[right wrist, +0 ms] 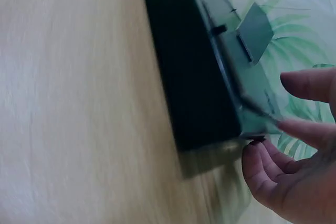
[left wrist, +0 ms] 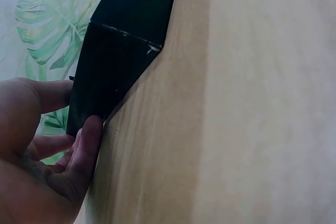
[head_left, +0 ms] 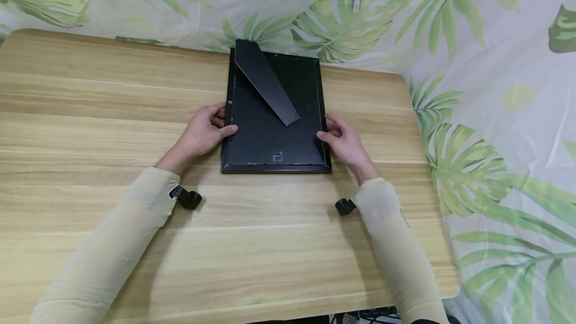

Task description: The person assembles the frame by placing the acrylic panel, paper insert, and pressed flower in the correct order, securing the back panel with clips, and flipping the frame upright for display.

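Note:
A black picture frame point(head_left: 252, 139) lies back side up, with its easel stand point(head_left: 267, 84) slanting toward the far left corner. My left hand point(head_left: 202, 131) grips the left edge, its thumb on top of the border. On the opposite edge, my right hand point(head_left: 344, 139) holds on with the thumb over the back. In the left wrist view, fingers of the left hand point(left wrist: 47, 150) touch the dark frame point(left wrist: 115, 66). The right wrist view has the right hand's fingers at a corner of the frame point(right wrist: 194, 82); the frame's front is hidden.
A wood-grain table point(head_left: 112, 114) spreads under the frame. Behind it and to the right hangs a leaf-patterned cloth point(head_left: 504, 114). Black wrist cameras point(head_left: 191, 199) sit at both cuffs. Cables point(head_left: 375, 315) show below the table's front edge.

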{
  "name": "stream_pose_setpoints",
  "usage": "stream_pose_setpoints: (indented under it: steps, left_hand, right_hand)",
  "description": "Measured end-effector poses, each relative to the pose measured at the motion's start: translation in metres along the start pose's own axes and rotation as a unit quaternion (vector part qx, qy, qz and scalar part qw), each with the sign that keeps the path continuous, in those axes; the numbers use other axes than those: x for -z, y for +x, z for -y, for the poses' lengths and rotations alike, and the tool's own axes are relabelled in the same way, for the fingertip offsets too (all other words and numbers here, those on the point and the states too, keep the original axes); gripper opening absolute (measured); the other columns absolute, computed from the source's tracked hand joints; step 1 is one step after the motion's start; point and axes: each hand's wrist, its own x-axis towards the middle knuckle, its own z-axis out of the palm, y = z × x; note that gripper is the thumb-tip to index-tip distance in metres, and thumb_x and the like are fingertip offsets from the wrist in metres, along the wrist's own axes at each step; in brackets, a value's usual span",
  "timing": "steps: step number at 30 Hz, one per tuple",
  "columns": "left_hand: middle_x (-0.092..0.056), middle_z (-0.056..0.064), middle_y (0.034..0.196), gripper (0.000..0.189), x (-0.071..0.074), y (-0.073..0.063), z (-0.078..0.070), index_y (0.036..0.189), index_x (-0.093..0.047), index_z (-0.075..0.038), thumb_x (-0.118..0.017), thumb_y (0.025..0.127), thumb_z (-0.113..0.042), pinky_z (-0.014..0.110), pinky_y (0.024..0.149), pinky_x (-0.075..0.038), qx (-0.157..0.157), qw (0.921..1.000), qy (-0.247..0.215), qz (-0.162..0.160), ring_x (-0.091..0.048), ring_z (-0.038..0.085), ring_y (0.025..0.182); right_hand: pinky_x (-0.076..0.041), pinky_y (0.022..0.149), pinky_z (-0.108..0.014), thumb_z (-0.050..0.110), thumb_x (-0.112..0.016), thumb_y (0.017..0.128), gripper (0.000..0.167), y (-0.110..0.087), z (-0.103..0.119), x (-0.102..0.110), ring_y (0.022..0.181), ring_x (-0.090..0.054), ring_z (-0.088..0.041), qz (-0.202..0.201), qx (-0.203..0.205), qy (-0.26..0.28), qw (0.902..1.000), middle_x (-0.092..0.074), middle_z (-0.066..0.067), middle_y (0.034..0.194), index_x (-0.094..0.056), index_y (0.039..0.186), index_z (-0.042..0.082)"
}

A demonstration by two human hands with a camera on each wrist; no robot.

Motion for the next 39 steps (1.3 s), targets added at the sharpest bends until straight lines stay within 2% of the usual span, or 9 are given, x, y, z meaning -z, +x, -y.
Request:
stream_pose_setpoints:
  steps: [4, 8, 11, 16, 19, 24, 30, 36, 39]
  left_hand:
    - [-0.049, 0.023, 0.131, 0.069, -0.001, -0.001, 0.0, 0.154, -0.036, -0.001, -0.07, 0.096, -0.016, 0.045, 0.092, -0.045, 0.0, 1.0, 0.0, 0.002, -0.053, 0.035, 0.11]
    - [-0.049, 0.023, 0.132, 0.07, 0.0, -0.002, -0.001, 0.155, -0.035, 0.0, -0.07, 0.096, -0.017, 0.046, 0.093, -0.045, 0.003, 1.0, 0.001, 0.005, -0.052, 0.035, 0.111]
    - [-0.048, 0.023, 0.132, 0.07, 0.0, -0.003, -0.001, 0.155, -0.034, 0.0, -0.069, 0.096, -0.018, 0.046, 0.093, -0.044, 0.006, 1.0, 0.002, 0.006, -0.052, 0.035, 0.112]
    - [-0.048, 0.024, 0.132, 0.07, -0.001, -0.003, -0.001, 0.155, -0.034, 0.0, -0.069, 0.096, -0.018, 0.047, 0.093, -0.045, 0.001, 1.0, 0.0, 0.006, -0.052, 0.036, 0.112]
    - [-0.048, 0.024, 0.132, 0.07, -0.002, -0.002, -0.002, 0.155, -0.035, 0.0, -0.07, 0.096, -0.017, 0.047, 0.093, -0.045, -0.003, 1.0, -0.002, 0.006, -0.053, 0.036, 0.112]
    - [-0.048, 0.025, 0.132, 0.07, -0.002, -0.002, -0.002, 0.154, -0.034, 0.001, -0.07, 0.096, -0.016, 0.047, 0.093, -0.045, -0.001, 1.0, 0.001, 0.007, -0.053, 0.036, 0.112]
    - [-0.048, 0.024, 0.131, 0.069, -0.002, 0.0, -0.002, 0.155, -0.034, 0.001, -0.067, 0.098, -0.018, 0.047, 0.093, -0.045, -0.008, 0.9999, 0.004, 0.007, -0.053, 0.036, 0.112]
    - [-0.046, 0.024, 0.131, 0.059, -0.001, -0.002, -0.001, 0.154, -0.033, 0.002, -0.056, 0.103, -0.017, 0.029, 0.076, -0.053, -0.004, 0.9998, -0.016, 0.009, -0.054, 0.034, 0.11]
    - [-0.045, 0.024, 0.131, 0.057, 0.0, -0.003, 0.0, 0.155, -0.033, 0.002, -0.054, 0.104, -0.014, 0.023, 0.07, -0.053, 0.0, 0.9998, -0.019, 0.006, -0.055, 0.032, 0.11]
  right_hand:
    - [-0.046, 0.087, -0.032, 0.015, -0.065, 0.098, 0.053, 0.003, 0.0, -0.002, 0.11, -0.051, -0.024, -0.002, 0.001, -0.021, 0.9998, -0.053, -0.014, 0.132, -0.05, 0.149, 0.015]
    - [-0.045, 0.083, -0.031, 0.012, -0.064, 0.099, 0.046, 0.005, 0.0, -0.004, 0.102, -0.05, -0.021, -0.007, -0.019, 0.037, 0.9991, -0.053, -0.011, 0.132, -0.056, 0.144, 0.012]
    - [-0.045, 0.088, -0.031, 0.011, -0.063, 0.099, 0.043, 0.007, 0.002, -0.005, 0.107, -0.051, -0.02, -0.015, -0.029, 0.081, 0.9961, -0.053, -0.01, 0.137, -0.058, 0.141, 0.008]
    - [-0.042, 0.104, -0.035, 0.012, -0.063, 0.099, 0.049, 0.01, 0.007, -0.008, 0.128, -0.045, -0.024, -0.021, -0.023, 0.052, 0.9982, -0.047, -0.011, 0.148, -0.051, 0.147, 0.008]
    - [-0.042, 0.102, -0.034, 0.011, -0.061, 0.1, 0.05, 0.01, 0.008, -0.009, 0.127, -0.043, -0.024, -0.022, -0.025, 0.043, 0.9985, -0.045, -0.012, 0.149, -0.05, 0.148, 0.009]
    - [-0.041, 0.099, -0.032, 0.007, -0.059, 0.1, 0.039, 0.011, 0.013, -0.009, 0.119, -0.046, -0.02, -0.032, -0.025, 0.089, 0.9952, -0.051, -0.009, 0.144, -0.06, 0.139, 0.005]
    - [-0.04, 0.107, -0.038, 0.012, -0.059, 0.101, 0.048, 0.013, 0.016, -0.011, 0.128, -0.046, -0.024, -0.025, -0.007, 0.043, 0.9987, -0.046, -0.011, 0.149, -0.049, 0.147, 0.005]
    - [-0.042, 0.106, -0.038, 0.011, -0.057, 0.101, 0.054, 0.012, 0.012, -0.009, 0.132, -0.042, -0.026, -0.006, -0.015, 0.001, 0.9999, -0.04, -0.013, 0.154, -0.043, 0.153, 0.01]
    - [-0.041, 0.105, -0.036, 0.009, -0.055, 0.102, 0.05, 0.014, 0.014, -0.008, 0.13, -0.043, -0.024, 0.001, -0.031, 0.046, 0.9984, -0.041, -0.013, 0.153, -0.046, 0.151, 0.008]
